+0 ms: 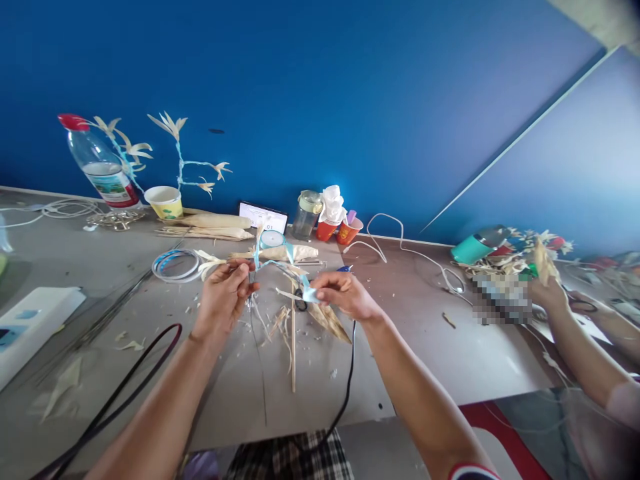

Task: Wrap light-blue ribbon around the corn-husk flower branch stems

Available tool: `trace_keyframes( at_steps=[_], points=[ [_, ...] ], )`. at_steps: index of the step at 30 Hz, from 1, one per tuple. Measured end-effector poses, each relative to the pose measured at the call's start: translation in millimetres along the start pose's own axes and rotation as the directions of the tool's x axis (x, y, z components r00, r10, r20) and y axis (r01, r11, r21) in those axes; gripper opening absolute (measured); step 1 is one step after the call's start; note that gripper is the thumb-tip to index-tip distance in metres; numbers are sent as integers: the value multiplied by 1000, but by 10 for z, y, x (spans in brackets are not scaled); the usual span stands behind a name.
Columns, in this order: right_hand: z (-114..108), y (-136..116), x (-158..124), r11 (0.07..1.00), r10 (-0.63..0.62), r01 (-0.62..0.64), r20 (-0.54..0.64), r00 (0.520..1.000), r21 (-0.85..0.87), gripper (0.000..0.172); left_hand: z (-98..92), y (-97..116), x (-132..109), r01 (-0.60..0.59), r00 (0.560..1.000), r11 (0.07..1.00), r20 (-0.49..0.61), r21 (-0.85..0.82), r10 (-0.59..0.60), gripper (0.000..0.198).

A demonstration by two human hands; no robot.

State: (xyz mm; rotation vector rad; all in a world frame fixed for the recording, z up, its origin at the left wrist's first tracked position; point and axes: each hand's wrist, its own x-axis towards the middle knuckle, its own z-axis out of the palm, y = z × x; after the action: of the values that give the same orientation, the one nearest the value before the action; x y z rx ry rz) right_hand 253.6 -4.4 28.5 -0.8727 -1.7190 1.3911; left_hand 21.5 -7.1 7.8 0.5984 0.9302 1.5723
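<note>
My left hand (224, 293) pinches a thin wire stem (263, 380) partly wrapped in pale blue tape, its bare end hanging over the table. A blue-wrapped side branch (274, 263) runs from it towards the right. My right hand (345, 295) is closed on a short loose piece of light blue tape (309, 293) beside the branch's pale husk tip. Behind the hands lies a roll of blue tape (273, 239). Below them are scissors (301, 301), partly hidden, a dried husk leaf (330, 321) and a thin stick (293, 360).
Husk flowers on blue stems stand in a paper cup (164, 202) near a bottle (103, 167). A phone (263, 217), a jar (307, 217) and red cups (349, 231) line the wall. Wires (107, 300) and a black cable (350, 373) cross the table. A co-worker's hand (549, 293) is at right.
</note>
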Motion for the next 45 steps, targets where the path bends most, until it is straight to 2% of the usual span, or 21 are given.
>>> trace_keyframes(
  at_steps=[2,4,7,9,11,13,18,21,25,31,33,34,37,40,43,45],
  points=[
    [-74,-45,-52,993,-57,71,-144,988,95,26,15,-16,-11,3,1000,1000,3,19,-3,27],
    [-124,-84,-51,983,-78,121,-285,955,135,25,24,-37,-18,3,1000,999,4,40,-3,28],
    [-107,-151,23,992,-73,106,-369,926,68,20,24,-76,-17,-9,1000,998,24,59,8,27],
    [-27,-194,93,989,-127,87,-383,915,-120,14,15,-100,-11,-10,999,998,49,55,8,26],
    [88,-230,162,938,-211,82,-367,906,-337,8,5,-119,-6,-9,998,999,64,53,6,24],
    [209,-255,219,870,-285,104,-319,904,-483,7,0,-130,-5,-8,998,998,67,57,4,23],
    [444,-282,301,752,-383,193,-178,906,-631,10,12,-135,-13,-6,999,998,51,60,3,23],
    [556,-256,299,756,-367,171,-193,910,-632,10,23,-122,-21,-11,998,999,60,50,8,23],
    [714,-201,211,838,-277,93,-272,922,-538,9,40,-94,-44,-24,999,998,24,58,23,24],
    [895,-137,18,941,38,-119,-253,967,-316,11,58,-74,-79,-26,1000,996,6,89,25,25],
    [876,-74,-25,944,87,-161,-252,964,-289,13,59,-78,-78,-35,999,996,8,81,34,26],
    [842,-36,-44,936,68,-157,-274,959,-315,14,58,-81,-75,-32,999,996,2,79,32,26],
    [643,60,-98,842,-97,-119,-366,926,-526,15,49,-90,-62,-24,999,998,-19,56,25,27],
    [360,86,-155,730,-222,-155,-445,867,-666,14,35,-90,-48,-38,999,999,-6,13,38,28],
    [163,47,-204,777,-213,-210,-562,800,-594,15,29,-71,-41,-40,999,999,-1,-36,40,28],
    [172,10,-222,879,-102,-198,-576,811,-434,16,35,-49,-45,-46,999,997,-15,-54,45,28]
  ],
)
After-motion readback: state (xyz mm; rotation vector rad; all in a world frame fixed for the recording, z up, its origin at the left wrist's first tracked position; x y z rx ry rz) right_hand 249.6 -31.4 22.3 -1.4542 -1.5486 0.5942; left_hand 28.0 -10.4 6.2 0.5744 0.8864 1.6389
